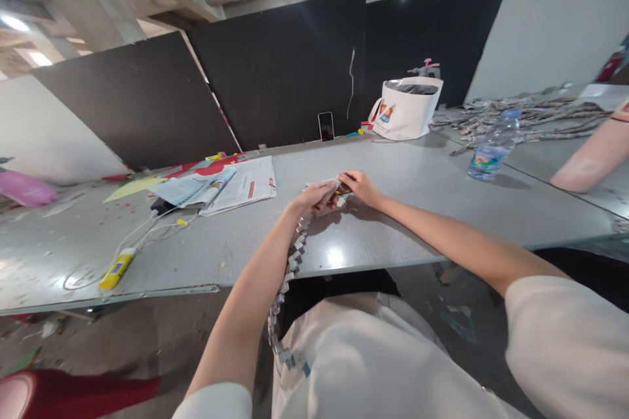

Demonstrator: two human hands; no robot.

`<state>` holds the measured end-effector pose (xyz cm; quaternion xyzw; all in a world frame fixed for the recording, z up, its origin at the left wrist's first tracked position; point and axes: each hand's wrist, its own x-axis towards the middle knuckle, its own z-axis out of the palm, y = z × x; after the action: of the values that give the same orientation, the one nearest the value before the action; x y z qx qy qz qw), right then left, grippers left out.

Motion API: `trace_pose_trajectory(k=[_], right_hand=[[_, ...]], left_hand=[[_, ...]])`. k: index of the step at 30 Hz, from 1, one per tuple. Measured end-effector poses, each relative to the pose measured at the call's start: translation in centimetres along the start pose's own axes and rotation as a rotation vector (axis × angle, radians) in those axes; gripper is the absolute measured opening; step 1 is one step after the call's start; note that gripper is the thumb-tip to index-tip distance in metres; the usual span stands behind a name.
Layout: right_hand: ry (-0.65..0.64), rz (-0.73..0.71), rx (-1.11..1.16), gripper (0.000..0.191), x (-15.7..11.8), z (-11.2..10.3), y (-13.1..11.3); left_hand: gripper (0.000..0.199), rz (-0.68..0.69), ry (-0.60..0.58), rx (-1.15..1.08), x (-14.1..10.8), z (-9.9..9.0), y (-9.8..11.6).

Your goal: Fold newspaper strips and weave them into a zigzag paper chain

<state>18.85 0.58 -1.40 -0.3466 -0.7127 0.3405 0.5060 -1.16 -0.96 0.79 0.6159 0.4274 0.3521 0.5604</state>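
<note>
A long zigzag chain of folded paper [295, 255] hangs from my left hand [315, 196], over the table's front edge and down beside my left forearm to my lap. My left hand is closed round the chain's upper end, just above the tabletop. Close to its right, my right hand [361, 187] is closed in a pinch on a small pale piece of folded paper at that same end. My fingers partly hide this piece, and I cannot tell whether it is joined to the chain.
Folded newspapers [246, 188] lie left on the grey table [393, 222], near a yellow glue stick [116, 268] and white cable. A phone [325, 126] leans on the black partition. Right are a white bag [410, 111], a water bottle [494, 147], a pink cylinder [590, 157] and rolled paper strips [540, 119].
</note>
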Motion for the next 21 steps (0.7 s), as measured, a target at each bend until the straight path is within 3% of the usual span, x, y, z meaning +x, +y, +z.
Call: trace_pose_trajectory(k=[3,15,21], right_hand=[[-0.003,-0.014,-0.005,0.052,0.0,0.0,0.1],[0.027,-0.014,-0.03,0.054,0.2,0.1,-0.1],[0.034,-0.044,-0.066,0.054,0.6,0.0,1.0]], left_hand=[[0.046,-0.038,-0.081,0.071,0.0,0.0,0.2],[0.054,-0.013,-0.089,0.161,0.1,0.0,0.2],[0.053,-0.016,-0.12,0.011,0.6,-0.6,-0.6]])
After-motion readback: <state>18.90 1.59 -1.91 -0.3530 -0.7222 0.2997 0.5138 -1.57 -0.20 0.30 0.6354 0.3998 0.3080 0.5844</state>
